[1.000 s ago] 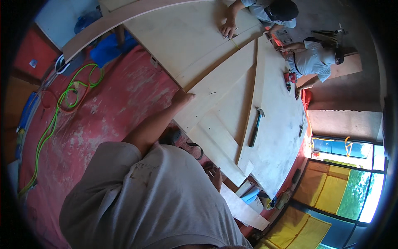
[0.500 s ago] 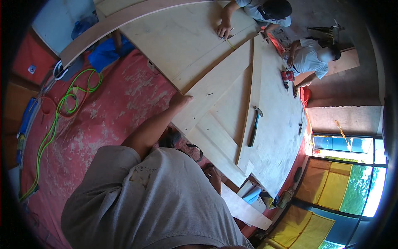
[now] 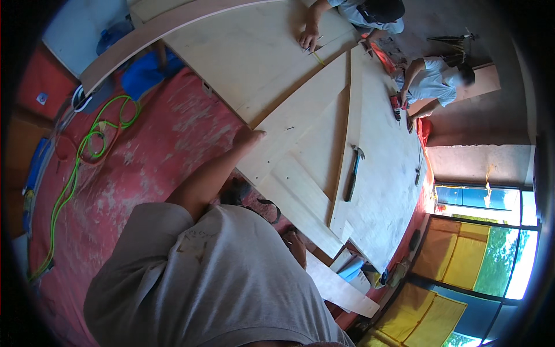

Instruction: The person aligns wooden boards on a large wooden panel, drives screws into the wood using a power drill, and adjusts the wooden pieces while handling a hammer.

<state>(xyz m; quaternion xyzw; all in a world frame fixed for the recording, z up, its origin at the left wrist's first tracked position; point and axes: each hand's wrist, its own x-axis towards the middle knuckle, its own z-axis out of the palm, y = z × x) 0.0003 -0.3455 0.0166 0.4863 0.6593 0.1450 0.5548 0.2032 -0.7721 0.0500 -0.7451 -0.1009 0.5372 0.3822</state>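
My left hand [image 3: 248, 139] is closed on the near left edge of a plywood strip [image 3: 300, 115], thumb on top and fingers hidden beneath. The strip belongs to an angled frame of strips lying on large plywood sheets. Just beyond my hand, a nail or screw [image 3: 290, 128] lies on the strip, and small dark fastener heads dot its near end. A hammer [image 3: 354, 173] rests right of the frame. Beside my shirt, below the board's near edge, a patch of skin [image 3: 296, 248] shows; it may be my right hand, but no fingers can be made out.
At the far edge a co-worker's hand [image 3: 309, 37] works beside a yellow tape measure [image 3: 318, 58]. Another person at the right reaches toward a red drill [image 3: 398, 107]. A green hose [image 3: 72, 179] coils on the red floor covering [image 3: 156, 144]. Offcuts [image 3: 341, 286] lean below the near corner.
The view has shifted slightly. The co-worker's hand at the right has come down closer to the red drill. My left hand keeps its hold on the plywood strip.
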